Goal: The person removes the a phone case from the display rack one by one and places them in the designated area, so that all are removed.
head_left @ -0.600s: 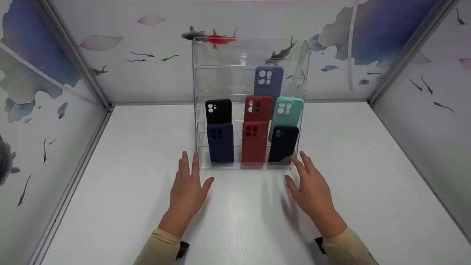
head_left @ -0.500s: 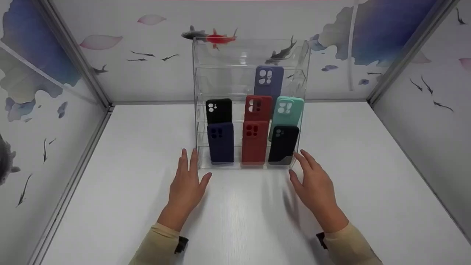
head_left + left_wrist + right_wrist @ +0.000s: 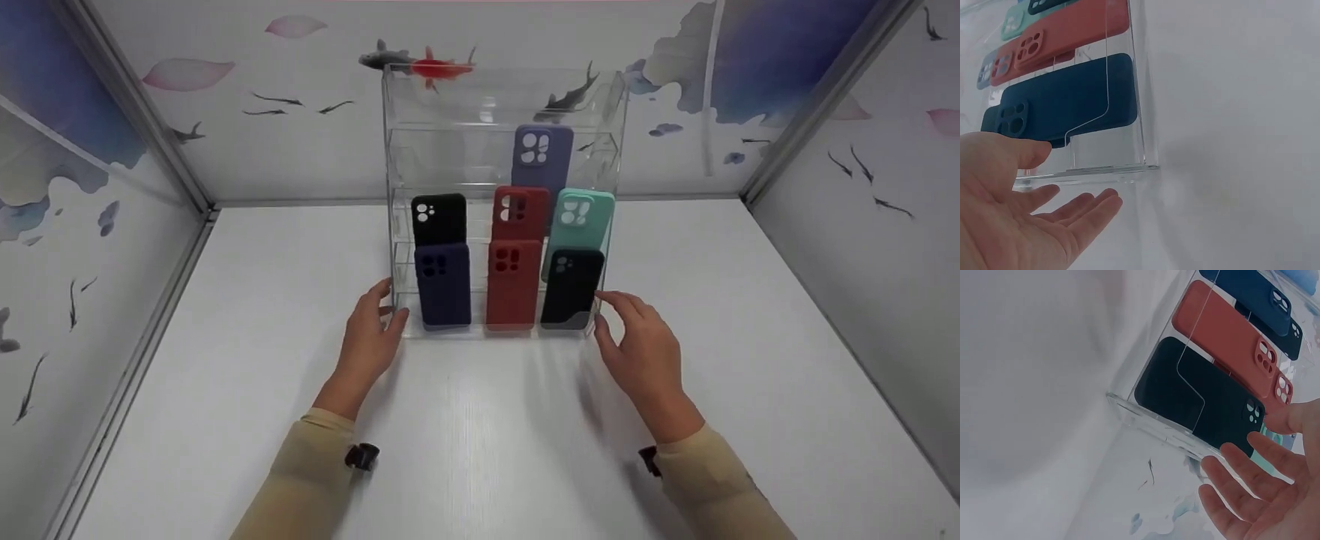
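Left hand [image 3: 366,334] and right hand [image 3: 645,352] have moved nearer the transparent rack [image 3: 450,154]

Both are released, fingers loosely spread at its 2 sides; contact unclear. White tabletop [image 3: 465,435] stretches before and beside the rack, out to metal edging [image 3: 135,375]. 7 phone cases [image 3: 512,292] stand in the rack, before a fish-patterned wall [image 3: 277,161].

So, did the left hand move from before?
Yes. In the head view, the left hand moved forward relative to the clear rack: its thumb tip showed lower than the rack's front edge, and now shows higher.
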`<state>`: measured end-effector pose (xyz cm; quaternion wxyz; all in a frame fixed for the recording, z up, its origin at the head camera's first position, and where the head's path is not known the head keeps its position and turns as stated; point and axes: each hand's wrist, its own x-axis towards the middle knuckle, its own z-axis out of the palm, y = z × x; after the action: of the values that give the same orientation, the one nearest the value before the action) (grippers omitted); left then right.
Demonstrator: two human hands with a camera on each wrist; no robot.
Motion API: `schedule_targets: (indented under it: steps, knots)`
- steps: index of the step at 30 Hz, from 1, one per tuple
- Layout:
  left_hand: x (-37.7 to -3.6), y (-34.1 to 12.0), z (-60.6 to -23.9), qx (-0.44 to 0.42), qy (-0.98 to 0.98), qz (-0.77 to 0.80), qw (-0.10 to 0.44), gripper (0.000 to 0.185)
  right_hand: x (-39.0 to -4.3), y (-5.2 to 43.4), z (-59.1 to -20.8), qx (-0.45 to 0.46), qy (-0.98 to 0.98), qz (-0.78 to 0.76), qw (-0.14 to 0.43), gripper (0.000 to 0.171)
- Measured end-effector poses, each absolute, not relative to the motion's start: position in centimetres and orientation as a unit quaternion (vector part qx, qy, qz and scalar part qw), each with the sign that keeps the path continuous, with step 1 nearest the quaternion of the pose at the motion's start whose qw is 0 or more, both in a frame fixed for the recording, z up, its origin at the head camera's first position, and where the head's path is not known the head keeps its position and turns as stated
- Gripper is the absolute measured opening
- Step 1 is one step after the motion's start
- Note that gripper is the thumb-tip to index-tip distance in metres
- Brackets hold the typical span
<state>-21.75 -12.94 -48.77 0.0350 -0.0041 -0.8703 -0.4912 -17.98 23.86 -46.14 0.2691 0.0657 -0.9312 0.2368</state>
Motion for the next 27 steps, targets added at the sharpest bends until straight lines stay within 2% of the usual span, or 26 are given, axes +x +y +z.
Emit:
schedule_targets:
  steps: [5,15,22,27]
  knots:
    - [-22.4,-13.0,-49.4,-0.007,-0.855,-0.518,0.029,0.053,-19.5,24.8,-44.9,0.051,-0.921,0.250,0.293,0.030]
    - [-22.6,-12.7,-49.9,-0.006,-0.864,-0.502,0.041,0.048,-22.4,25.9,-43.2,0.060,-0.900,0.313,0.297,0.034]
    - [-23.1,-13.5,-49.5,-0.008,-0.868,-0.497,-0.005,0.052,-23.9,25.8,-42.8,0.082,-0.896,0.331,0.285,0.036]
    - [-23.4,-14.1,-49.5,0.004,-0.861,-0.509,-0.026,0.053,-24.4,25.2,-43.3,0.086,-0.909,0.312,0.262,0.030]
